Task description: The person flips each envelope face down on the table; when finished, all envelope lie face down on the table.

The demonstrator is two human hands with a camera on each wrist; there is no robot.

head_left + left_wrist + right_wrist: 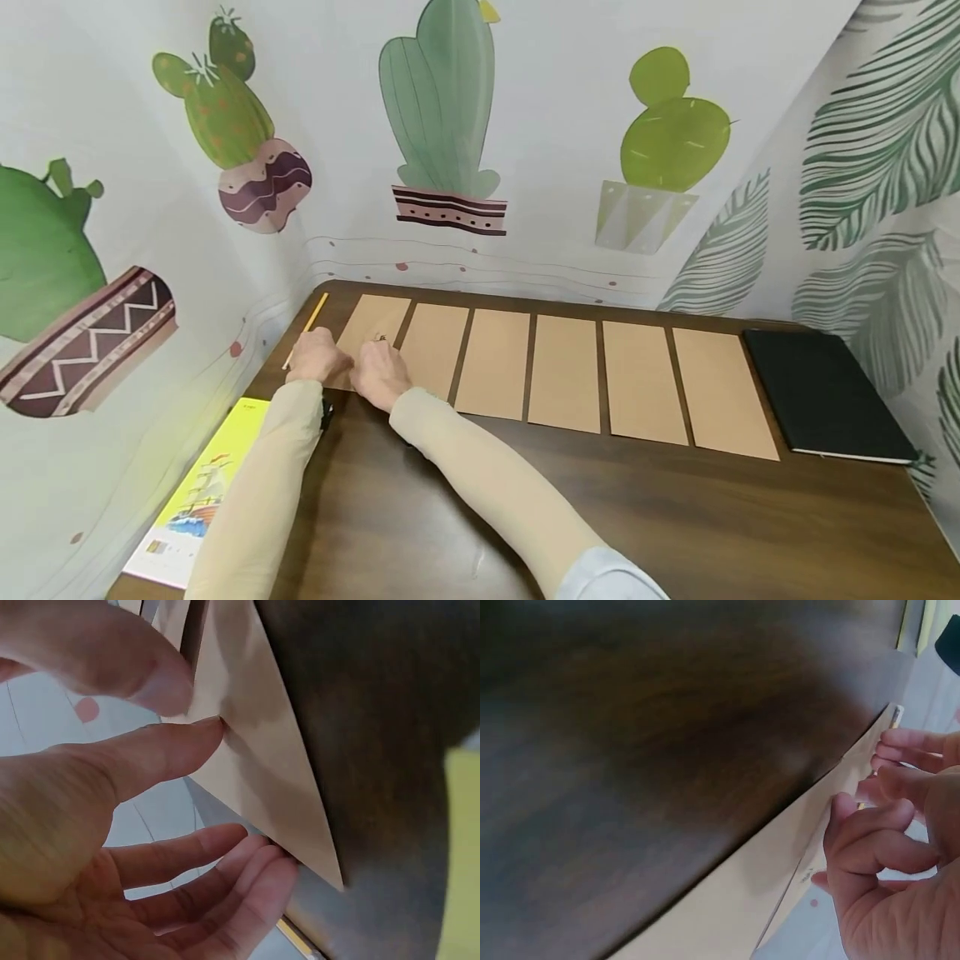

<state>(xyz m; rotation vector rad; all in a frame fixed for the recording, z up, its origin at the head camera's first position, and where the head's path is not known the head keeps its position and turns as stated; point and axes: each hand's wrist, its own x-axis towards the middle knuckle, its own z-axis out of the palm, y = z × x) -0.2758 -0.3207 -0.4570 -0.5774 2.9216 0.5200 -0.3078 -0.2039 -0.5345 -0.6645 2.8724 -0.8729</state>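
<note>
At the far left of the table, both hands are on the leftmost brown paper card (372, 314). My left hand (318, 354) pinches its left side: in the left wrist view the thumb lies on the card (270, 780) while the other fingers meet its edge. Knuckles up, my right hand (381, 371) is close beside the left. The right wrist view shows curled right fingers (885, 847) holding the card near its edge; the exact hold is partly hidden. Small dark marks show by the right hand. A yellow pencil (317, 312) lies left of the card.
Several similar brown cards (497, 358) stretch rightward in a row. A black notebook (828, 392) lies at the right end. Nearer the left edge is a yellow-and-white pad (202, 492) with a ship picture. Cactus-patterned cloth (555, 125) hangs behind the wooden table (600, 517).
</note>
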